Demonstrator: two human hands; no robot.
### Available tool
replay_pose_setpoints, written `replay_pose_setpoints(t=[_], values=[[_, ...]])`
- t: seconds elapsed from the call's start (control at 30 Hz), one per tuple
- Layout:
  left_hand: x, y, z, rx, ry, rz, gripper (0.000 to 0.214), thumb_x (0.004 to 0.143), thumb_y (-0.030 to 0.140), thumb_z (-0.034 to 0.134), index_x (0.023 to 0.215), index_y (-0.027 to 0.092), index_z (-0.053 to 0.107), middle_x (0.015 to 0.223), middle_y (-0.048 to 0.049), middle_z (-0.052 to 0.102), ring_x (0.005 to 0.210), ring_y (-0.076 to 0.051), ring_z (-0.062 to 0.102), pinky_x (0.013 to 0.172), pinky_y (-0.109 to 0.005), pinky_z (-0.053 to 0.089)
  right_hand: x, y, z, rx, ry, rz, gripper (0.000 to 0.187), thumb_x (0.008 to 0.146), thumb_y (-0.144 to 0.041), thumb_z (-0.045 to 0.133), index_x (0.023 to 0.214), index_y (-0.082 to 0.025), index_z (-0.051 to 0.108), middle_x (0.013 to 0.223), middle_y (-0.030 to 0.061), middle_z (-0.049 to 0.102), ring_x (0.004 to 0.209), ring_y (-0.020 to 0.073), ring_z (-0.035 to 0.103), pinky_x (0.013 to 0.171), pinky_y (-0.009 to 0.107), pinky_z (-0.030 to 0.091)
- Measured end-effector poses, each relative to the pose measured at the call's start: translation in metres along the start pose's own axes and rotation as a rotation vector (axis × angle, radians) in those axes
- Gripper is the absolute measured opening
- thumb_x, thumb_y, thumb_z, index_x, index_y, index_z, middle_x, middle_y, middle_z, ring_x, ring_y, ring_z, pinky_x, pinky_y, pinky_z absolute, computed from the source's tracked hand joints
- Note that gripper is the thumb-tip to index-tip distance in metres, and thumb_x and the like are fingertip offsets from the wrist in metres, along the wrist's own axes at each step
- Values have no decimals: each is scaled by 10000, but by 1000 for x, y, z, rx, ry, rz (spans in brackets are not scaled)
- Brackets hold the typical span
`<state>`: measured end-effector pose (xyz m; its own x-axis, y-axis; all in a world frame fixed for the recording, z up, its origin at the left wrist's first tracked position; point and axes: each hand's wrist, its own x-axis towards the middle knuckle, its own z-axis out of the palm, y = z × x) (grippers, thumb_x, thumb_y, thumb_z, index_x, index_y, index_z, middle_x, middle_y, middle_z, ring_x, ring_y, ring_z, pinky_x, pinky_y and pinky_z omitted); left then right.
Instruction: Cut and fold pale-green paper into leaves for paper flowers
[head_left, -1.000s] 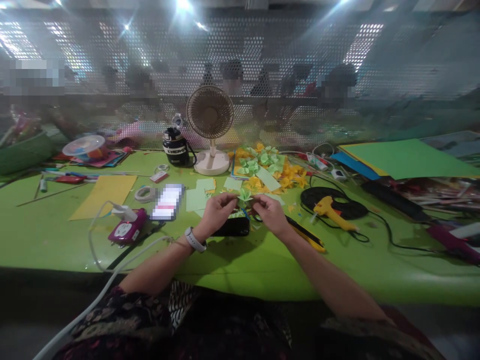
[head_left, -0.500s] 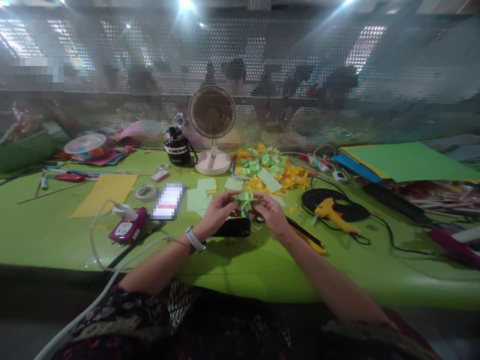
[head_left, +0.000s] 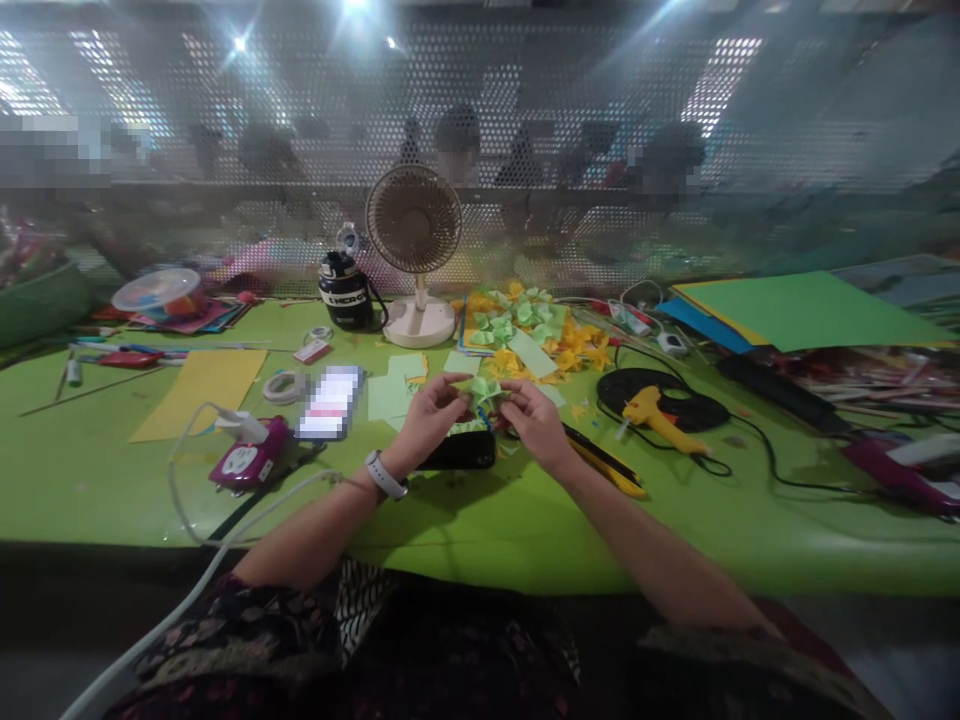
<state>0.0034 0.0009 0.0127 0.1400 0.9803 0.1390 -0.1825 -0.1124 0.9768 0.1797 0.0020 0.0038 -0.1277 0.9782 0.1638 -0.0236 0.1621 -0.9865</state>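
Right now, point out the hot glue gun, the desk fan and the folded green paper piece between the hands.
hot glue gun (head_left: 649, 405): head view, on its yellow body.
desk fan (head_left: 413, 222): head view, on the round grille.
folded green paper piece (head_left: 486, 390): head view, on the pale green folds.

Count: 1 left hand (head_left: 429, 422), 1 right hand (head_left: 537, 426), 1 green paper flower (head_left: 486, 390) between them. Also 1 desk fan (head_left: 413, 225), 1 hot glue gun (head_left: 652, 407), 1 black flask (head_left: 346, 294), 1 black phone (head_left: 457, 452), 1 yellow card sheet (head_left: 199, 395), 2 tape rolls (head_left: 283, 386). Paper flowers in the pile (head_left: 525, 335): a dozen-plus, too overlapped to count exactly.
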Motion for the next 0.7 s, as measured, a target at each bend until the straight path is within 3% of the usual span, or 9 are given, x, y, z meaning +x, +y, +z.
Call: replay_pose_setpoints(t=[0.23, 0.43, 0.57, 0.7], values=[[14, -4, -16, 249, 59, 126, 262, 753, 349, 721, 901, 134, 695, 696, -30, 694, 632, -127, 659, 649, -252, 559, 21, 8, -20, -341, 153, -114, 240, 720, -378, 671, 836, -173, 718, 824, 42, 725, 714, 163, 643, 692, 298, 527], [26, 19, -34, 109, 207, 239, 253, 745, 344, 728, 876, 133, 679, 732, -37, 705, 688, -130, 685, 686, -252, 574, 51, -2, -44, -684, 37, 66, 193, 797, -288, 605, 844, -166, 747, 758, 35, 739, 644, 149, 657, 670, 269, 517], [35, 22, -45, 108, 246, 283, 237, 757, 338, 716, 874, 136, 674, 752, -36, 700, 669, -113, 672, 675, -240, 566, 71, 1, -43, -824, -15, 94, 150, 779, -250, 635, 772, -163, 757, 718, 25, 736, 684, 166, 666, 716, 268, 498], [43, 22, -59, 205, 284, 291, 205, 793, 321, 668, 894, 143, 672, 779, -53, 705, 700, -130, 674, 683, -255, 551, 88, 10, -38, -973, -2, 102, 220, 797, -223, 599, 917, -175, 777, 875, 40, 767, 834, 197, 677, 784, 289, 489]])
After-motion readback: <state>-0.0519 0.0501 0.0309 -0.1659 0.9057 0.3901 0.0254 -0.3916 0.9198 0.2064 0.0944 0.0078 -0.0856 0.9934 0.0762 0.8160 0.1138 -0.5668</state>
